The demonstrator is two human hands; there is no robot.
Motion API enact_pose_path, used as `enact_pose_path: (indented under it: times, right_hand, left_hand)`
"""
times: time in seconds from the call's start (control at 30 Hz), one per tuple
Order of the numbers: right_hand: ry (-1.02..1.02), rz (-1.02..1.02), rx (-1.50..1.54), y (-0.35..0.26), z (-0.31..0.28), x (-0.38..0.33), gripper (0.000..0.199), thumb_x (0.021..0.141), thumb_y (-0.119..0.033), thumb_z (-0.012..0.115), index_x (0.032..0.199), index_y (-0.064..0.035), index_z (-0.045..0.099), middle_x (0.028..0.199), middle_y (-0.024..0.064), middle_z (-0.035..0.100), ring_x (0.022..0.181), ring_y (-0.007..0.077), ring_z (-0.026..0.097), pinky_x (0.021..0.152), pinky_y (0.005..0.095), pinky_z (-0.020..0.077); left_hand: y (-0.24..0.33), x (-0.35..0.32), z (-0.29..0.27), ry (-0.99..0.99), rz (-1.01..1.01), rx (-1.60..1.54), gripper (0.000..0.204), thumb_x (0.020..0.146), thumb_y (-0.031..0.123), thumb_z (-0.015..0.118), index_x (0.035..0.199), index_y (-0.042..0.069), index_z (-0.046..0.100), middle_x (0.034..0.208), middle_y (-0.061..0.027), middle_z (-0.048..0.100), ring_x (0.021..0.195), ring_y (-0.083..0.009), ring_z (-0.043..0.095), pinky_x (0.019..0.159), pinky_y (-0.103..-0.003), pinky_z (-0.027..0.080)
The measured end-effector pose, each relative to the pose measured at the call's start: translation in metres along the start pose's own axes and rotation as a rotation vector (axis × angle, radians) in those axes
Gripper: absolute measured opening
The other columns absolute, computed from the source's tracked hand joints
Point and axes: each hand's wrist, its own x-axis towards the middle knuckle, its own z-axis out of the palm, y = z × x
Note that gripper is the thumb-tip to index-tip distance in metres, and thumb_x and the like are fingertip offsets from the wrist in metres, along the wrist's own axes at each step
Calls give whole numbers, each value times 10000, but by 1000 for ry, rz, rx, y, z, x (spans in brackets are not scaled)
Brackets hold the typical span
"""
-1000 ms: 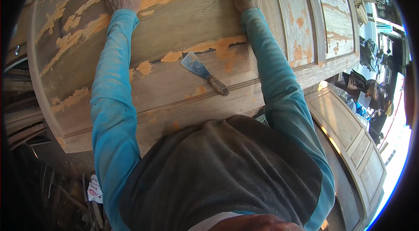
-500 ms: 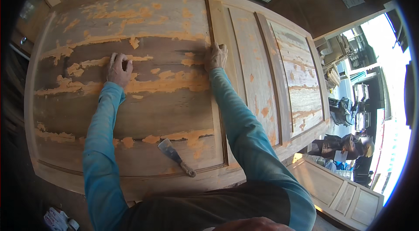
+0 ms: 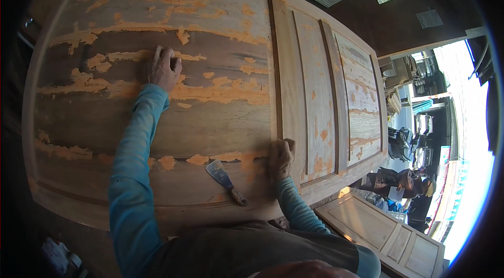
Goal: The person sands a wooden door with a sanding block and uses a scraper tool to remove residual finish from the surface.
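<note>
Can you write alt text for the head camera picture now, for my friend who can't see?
A person's left hand and right hand reach over a big panelled wooden door patched with orange filler. A putty knife lies on it, left of the right hand; a second panelled door shows at lower right.

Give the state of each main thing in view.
Door, lying flat.
Orange patches, uneven, streaked across the door.
Scraper, lying loose on the door.
Left grip, fingers bent, among the patches; anything held unclear.
Right grip, curled, right of the scraper; anything held unclear.
Second door, beside the first, untouched.
</note>
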Motion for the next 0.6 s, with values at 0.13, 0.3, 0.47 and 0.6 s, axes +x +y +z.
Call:
enact_pose_path:
  times: [0.13,0.3,0.47,0.6]
  right_hand:
    - [-21,-41,5,-14,95,172,149,936,-145,626,898,-1,633,939,224,592,924,413,565,827,485,457]
    - [45,87,-172,16,168,327,205,912,-243,646,1003,-62,676,1047,231,599,1031,417,579,933,501,462]
    - [-118,35,-55,0,100,174,156,916,-192,647,984,-54,670,1032,218,599,1011,399,582,922,494,462]
    - [5,-65,52,-2,75,124,109,897,-134,674,928,-30,663,962,207,608,934,394,590,855,483,478]
  left_hand:
    - [-1,-14,-16,-89,-64,95,238,895,244,698,962,93,528,1007,-129,546,899,-376,606,755,-524,495]
    - [10,12,-6,-117,-35,150,237,894,292,700,973,115,563,998,-102,572,910,-357,628,754,-512,508]
    - [-13,-4,-10,-47,-12,224,229,902,308,701,972,129,577,1014,-82,578,872,-348,643,734,-525,515]
    - [4,-1,-16,-80,-52,315,227,908,320,701,975,138,583,1024,-73,574,879,-339,651,741,-516,522]
